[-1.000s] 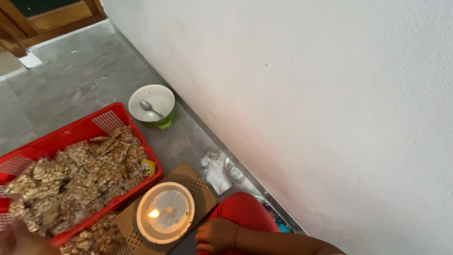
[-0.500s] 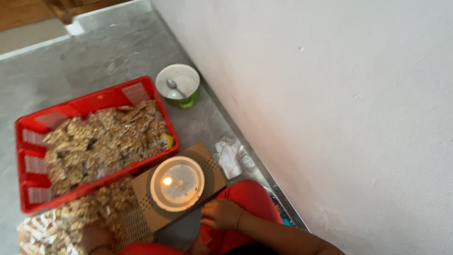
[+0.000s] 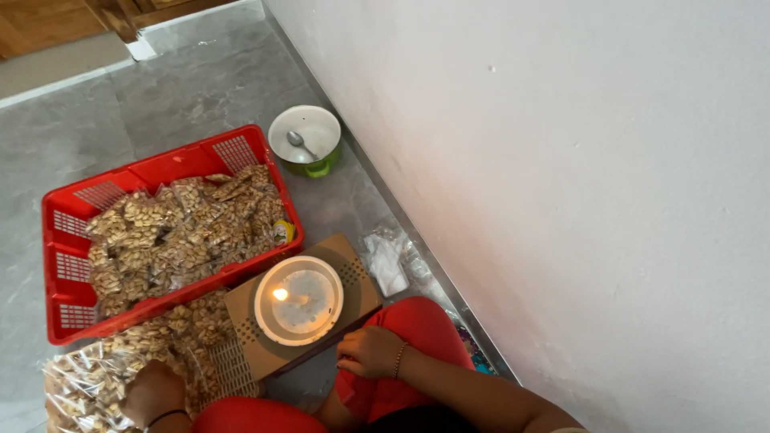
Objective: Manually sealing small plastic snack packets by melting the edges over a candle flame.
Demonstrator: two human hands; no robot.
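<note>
On a grey tiled floor (image 3: 160,104) beside a white wall (image 3: 561,160), a person in red clothing sits over a spread of packed snacks. The largest item, a red plastic crate (image 3: 68,240), lies ahead and to the left, heaped with small clear bags of nuts (image 3: 180,232). In front of it, at the lower left, a big clear bag of the same packets (image 3: 80,385) rests on the floor, and the left hand (image 3: 152,390) lies on top of it, fingers curled down into the plastic; whether it grips a packet cannot be told. A piece of brown cardboard (image 3: 353,273) sits just beside the crate and carries a round white dish with a lit candle (image 3: 298,301). The right hand (image 3: 367,351) rests loosely closed at the cardboard's near edge, holding nothing visible. A crumpled clear wrapper (image 3: 387,261) lies near the wall. Farther off stands a green-and-white bowl (image 3: 305,140) with a spoon (image 3: 302,145) inside.
</note>
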